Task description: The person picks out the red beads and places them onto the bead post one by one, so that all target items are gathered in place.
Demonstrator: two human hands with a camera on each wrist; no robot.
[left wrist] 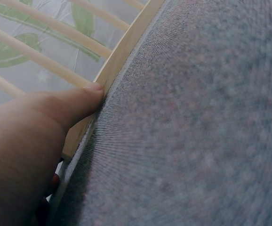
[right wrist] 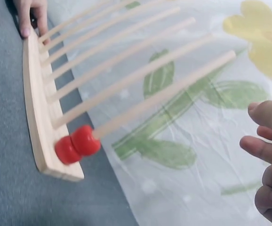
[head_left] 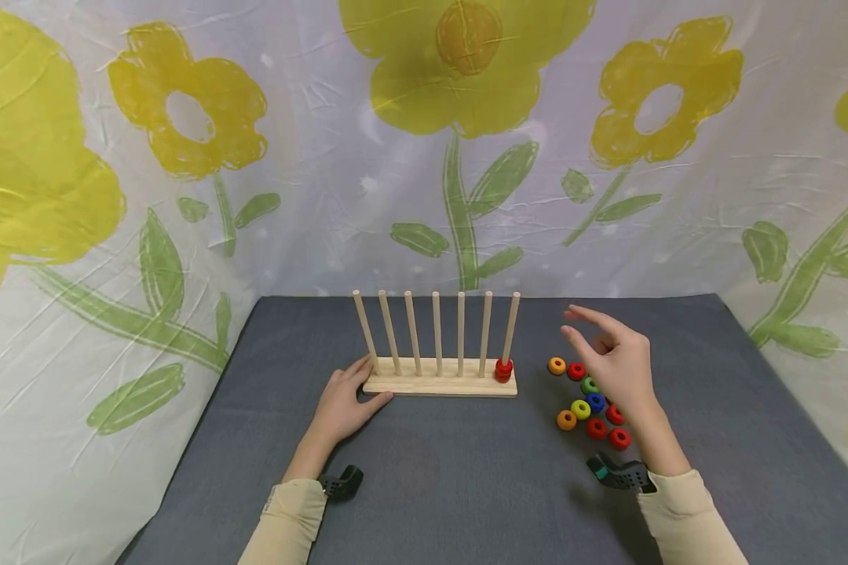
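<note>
A wooden peg rack (head_left: 431, 385) with several upright rods stands on the table. Two red beads (right wrist: 77, 144) sit stacked at the foot of its rightmost rod. My left hand (head_left: 342, 406) grips the rack's left end, thumb along the front edge; in the left wrist view the other fingers are mostly hidden behind it. To the right of the rack, my right hand (head_left: 620, 362) is raised over loose beads, thumb and index finger apart, nothing between them. Among those beads are an orange bead (head_left: 557, 366), a blue bead (head_left: 595, 402) and a yellow bead (head_left: 580, 409).
More loose beads lie close together below the right hand, including a green bead (head_left: 590, 384) partly covered by it and a red bead (head_left: 619, 438). A dark grey cloth (head_left: 452, 486) covers the table. Behind it hangs a flowered curtain (head_left: 311, 157).
</note>
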